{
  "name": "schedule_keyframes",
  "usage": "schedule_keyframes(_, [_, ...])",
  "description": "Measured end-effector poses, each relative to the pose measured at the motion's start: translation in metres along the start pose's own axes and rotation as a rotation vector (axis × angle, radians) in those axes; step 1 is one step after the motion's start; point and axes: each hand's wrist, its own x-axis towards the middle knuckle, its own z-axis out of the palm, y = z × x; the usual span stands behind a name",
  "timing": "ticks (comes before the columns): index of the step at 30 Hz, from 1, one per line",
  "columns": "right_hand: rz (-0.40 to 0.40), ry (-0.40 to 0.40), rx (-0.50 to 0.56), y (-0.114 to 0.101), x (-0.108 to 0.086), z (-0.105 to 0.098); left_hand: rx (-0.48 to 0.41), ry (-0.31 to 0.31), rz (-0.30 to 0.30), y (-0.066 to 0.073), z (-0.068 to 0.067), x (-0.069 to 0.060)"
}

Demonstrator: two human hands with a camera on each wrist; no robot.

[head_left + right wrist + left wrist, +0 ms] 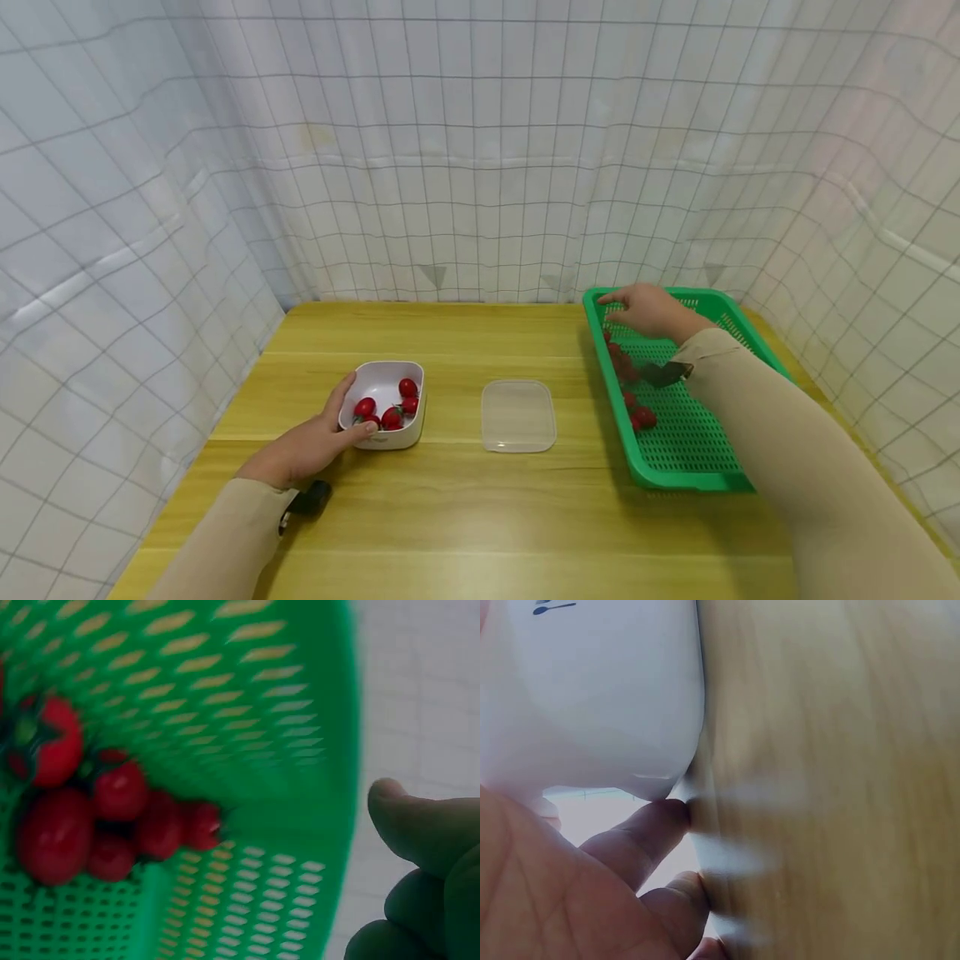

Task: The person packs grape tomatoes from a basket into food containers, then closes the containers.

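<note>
My left hand (307, 446) grips the near left corner of a white square container (408, 436), its thumb on the rim. Several red cherry tomatoes (392, 417) lie inside. In the left wrist view, fingers (641, 840) are by the base of the container (607, 697). My right hand (651, 312) is over the far left part of a green basket (678, 481) and holds nothing visible. Several tomatoes (56, 836) lie along one side of the basket (322, 817) in the right wrist view, where the hand (435, 862) shows beyond the rim.
A clear, flat square lid (517, 417) lies on the wooden table (450, 525) between the container and the basket. White sheeting with a grid pattern (487, 167) stands behind the table and at both sides.
</note>
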Motion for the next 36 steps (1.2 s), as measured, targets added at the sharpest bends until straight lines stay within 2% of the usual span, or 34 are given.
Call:
schedule_keyframes(4, [-0.020,-0.067,-0.047,0.018,0.009,0.014,-0.001,0.002,0.001,0.001,0.000,0.000])
schedule_keyframes(8, [-0.062,-0.104,-0.102,0.029,0.016,0.026,-0.008,-0.006,-0.004,0.000,0.000,0.000])
schedule_keyframes(14, [-0.066,-0.143,-0.120,0.040,0.021,0.035,-0.003,-0.017,-0.013,-0.002,0.001,0.001])
schedule_keyframes(22, [-0.035,-0.113,-0.126,0.048,0.020,0.035,0.004,-0.009,-0.012,-0.001,-0.001,0.001])
schedule_keyframes(27, [-0.014,-0.067,-0.139,0.048,0.017,0.033,-0.001,-0.009,-0.014,-0.001,-0.001,0.001])
schedule_keyframes(30, [-0.027,-0.043,-0.140,0.047,0.016,0.034,-0.007,-0.008,-0.021,-0.001,-0.001,0.001])
schedule_keyframes(36, [-0.033,-0.074,-0.114,0.051,0.017,0.038,-0.036,-0.010,-0.017,-0.001,-0.001,0.002])
